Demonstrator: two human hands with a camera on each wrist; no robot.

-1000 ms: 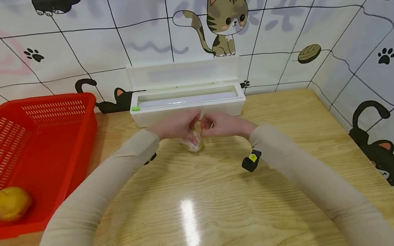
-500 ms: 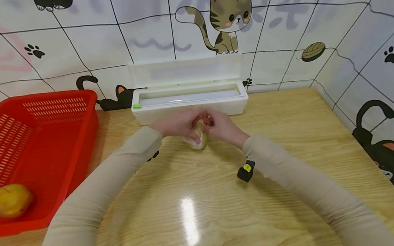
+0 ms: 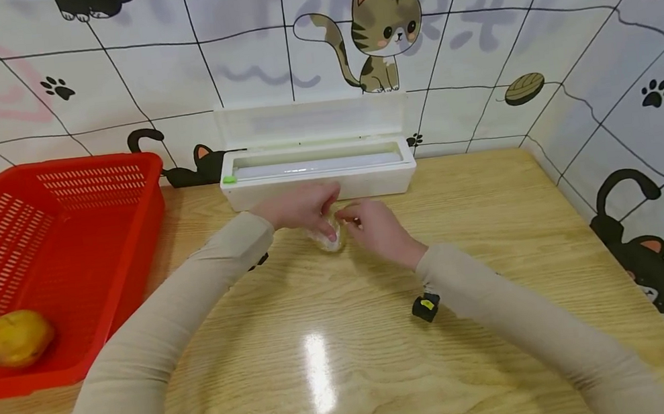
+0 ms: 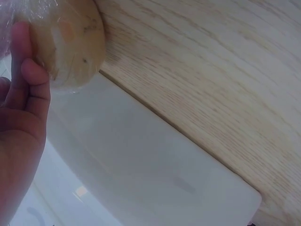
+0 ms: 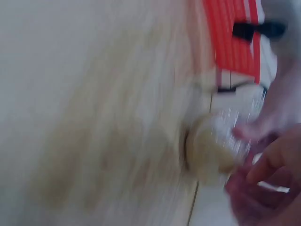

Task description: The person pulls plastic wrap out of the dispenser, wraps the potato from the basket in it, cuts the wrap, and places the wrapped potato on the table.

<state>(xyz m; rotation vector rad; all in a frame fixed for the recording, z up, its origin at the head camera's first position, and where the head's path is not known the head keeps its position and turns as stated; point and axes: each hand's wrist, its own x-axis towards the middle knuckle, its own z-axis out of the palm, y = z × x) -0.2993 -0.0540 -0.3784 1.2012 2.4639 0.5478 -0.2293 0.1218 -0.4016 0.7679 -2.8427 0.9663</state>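
Note:
A round, pale yellow fruit [image 4: 80, 42] with small dark specks is wrapped in clear cling film [image 3: 328, 241]. It sits at the table's middle, in front of a long white box. My left hand [image 3: 302, 208] holds the wrapped fruit from the left, thumb toward me, fingers along its far side. My right hand [image 3: 382, 230] is at its right side, finger and thumb pinched together at the film's edge. In the right wrist view the fruit [image 5: 209, 148] and both hands are blurred. The fruit's far side is hidden by my hands in the head view.
The white cling film box [image 3: 366, 182] stands against the wall, its lid [image 3: 311, 123] raised, a roll [image 3: 315, 165] inside and a green slider [image 3: 229, 179] on its rim. At left, a red basket [image 3: 153, 239] holds a yellow fruit [image 3: 18, 338]. A cat-patterned wall borders the table.
My right hand came in close against the left fingertips at the top of the fruit, then drew back toward me and down. My left hand keeps its hold with little movement.

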